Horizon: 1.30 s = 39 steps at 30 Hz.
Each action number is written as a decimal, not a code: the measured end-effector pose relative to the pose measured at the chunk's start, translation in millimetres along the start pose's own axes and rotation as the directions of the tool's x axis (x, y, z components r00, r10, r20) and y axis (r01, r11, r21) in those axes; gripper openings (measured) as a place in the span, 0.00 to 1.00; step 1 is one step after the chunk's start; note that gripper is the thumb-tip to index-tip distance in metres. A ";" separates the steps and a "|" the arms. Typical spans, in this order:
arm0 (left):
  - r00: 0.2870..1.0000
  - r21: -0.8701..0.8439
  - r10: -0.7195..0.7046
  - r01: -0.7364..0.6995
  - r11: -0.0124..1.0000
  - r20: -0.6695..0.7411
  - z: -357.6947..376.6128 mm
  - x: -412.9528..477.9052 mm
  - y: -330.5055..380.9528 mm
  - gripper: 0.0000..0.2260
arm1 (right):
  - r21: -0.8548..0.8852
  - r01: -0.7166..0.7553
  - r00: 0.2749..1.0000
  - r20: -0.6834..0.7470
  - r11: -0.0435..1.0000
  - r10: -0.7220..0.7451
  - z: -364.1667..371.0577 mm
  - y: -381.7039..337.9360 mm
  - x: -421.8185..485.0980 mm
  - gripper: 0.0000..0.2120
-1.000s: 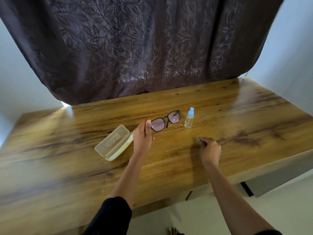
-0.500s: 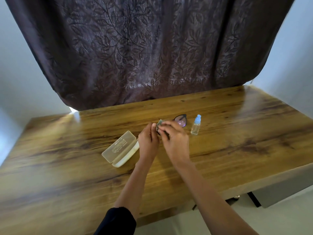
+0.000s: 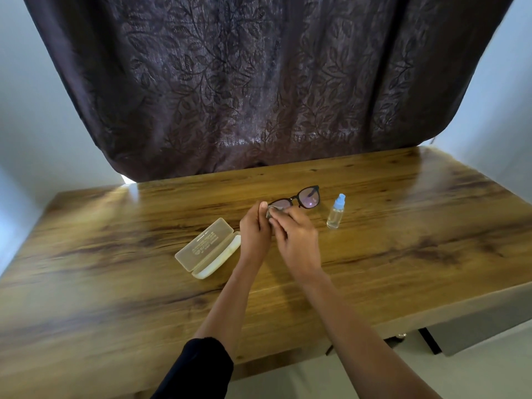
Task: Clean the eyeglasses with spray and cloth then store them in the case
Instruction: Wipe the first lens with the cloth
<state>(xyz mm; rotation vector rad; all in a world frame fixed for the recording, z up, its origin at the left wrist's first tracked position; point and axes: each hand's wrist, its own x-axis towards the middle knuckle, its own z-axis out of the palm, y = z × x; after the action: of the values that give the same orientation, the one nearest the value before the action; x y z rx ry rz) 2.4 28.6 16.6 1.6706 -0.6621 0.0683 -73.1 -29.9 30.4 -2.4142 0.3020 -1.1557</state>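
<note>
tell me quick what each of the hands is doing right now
Left hand: closed on the eyeglasses at their left end.
Right hand: closed on the cloth, pressing it to the left lens.

I read this as a room in a home. A dark curtain (image 3: 259, 82) with a leaf pattern fills the upper frame, pale plain walls (image 3: 26, 110) flank it on both sides, and a glossy wood-grain table (image 3: 403, 254) spans the lower half.
</note>
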 end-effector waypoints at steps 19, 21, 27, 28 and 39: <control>0.999 -0.169 -0.007 0.001 0.986 -0.034 -3.8 -8.1 6.7 0.21 | 0.032 -0.209 0.974 -0.085 0.977 0.211 -14.5 5.7 13.8 0.11; 1.000 -0.182 -0.014 0.010 0.983 -0.024 -4.3 -8.0 8.9 0.18 | 0.016 -0.152 0.983 -0.102 0.988 0.152 -13.8 -1.5 13.6 0.09; 1.000 -0.167 -0.023 0.022 0.986 -0.002 -4.4 -6.8 9.7 0.16 | 0.018 -0.025 0.998 -0.053 1.000 0.026 -7.7 -8.8 7.4 0.08; 1.000 -0.163 -0.031 0.032 0.986 0.004 -4.9 -6.8 8.3 0.16 | 0.017 -0.060 0.996 -0.072 0.998 0.061 -9.1 -3.6 9.0 0.08; 0.998 -0.141 -0.049 0.053 0.989 0.031 -5.5 -2.2 4.9 0.18 | 0.027 -0.051 0.996 -0.067 0.998 0.053 -6.1 -2.6 12.1 0.07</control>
<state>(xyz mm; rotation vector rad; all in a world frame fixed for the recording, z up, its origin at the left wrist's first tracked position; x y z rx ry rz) 0.1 34.2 21.3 1.5529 -0.6299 -0.0378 -70.3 -34.0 43.3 -2.3347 0.3675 -1.2122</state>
